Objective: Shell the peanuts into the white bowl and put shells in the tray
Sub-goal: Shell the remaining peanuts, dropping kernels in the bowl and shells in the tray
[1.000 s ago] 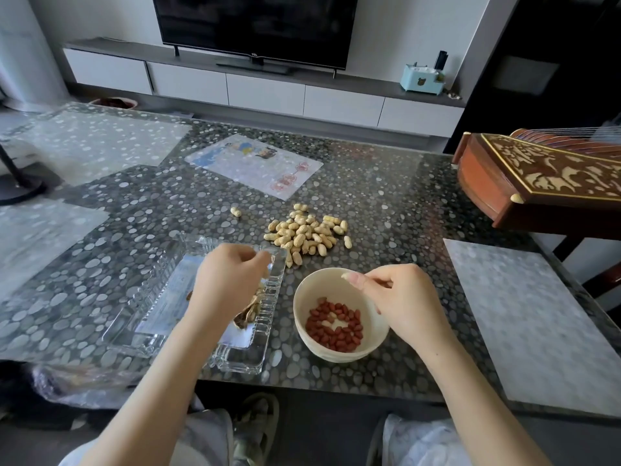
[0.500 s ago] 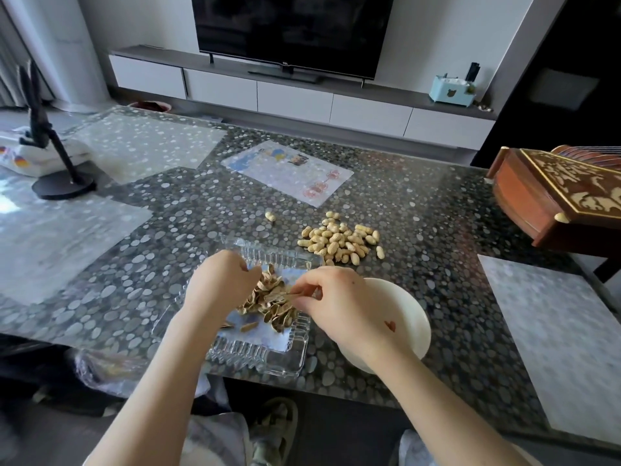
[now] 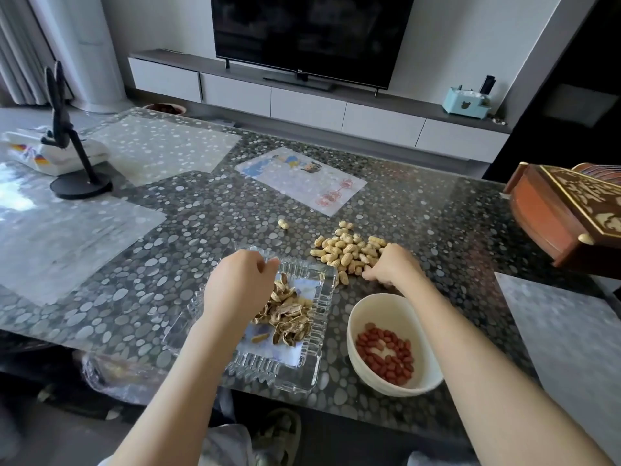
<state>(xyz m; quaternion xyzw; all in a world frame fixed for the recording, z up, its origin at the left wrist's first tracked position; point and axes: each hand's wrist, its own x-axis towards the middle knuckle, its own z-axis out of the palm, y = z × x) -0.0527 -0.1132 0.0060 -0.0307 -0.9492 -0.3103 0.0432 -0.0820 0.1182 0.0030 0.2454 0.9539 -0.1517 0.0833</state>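
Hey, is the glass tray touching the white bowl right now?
Apart. The head view shows a strip of pebble-patterned tabletop between the right wall of the glass tray and the near rim of the white bowl.

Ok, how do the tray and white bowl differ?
The tray is clear glass, rectangular; the white bowl is opaque, round. The tray holds tan shells; the bowl holds red kernels. The left hand is over the tray; the right hand is beyond the bowl, at the unshelled peanuts. Both sit near the table edge.
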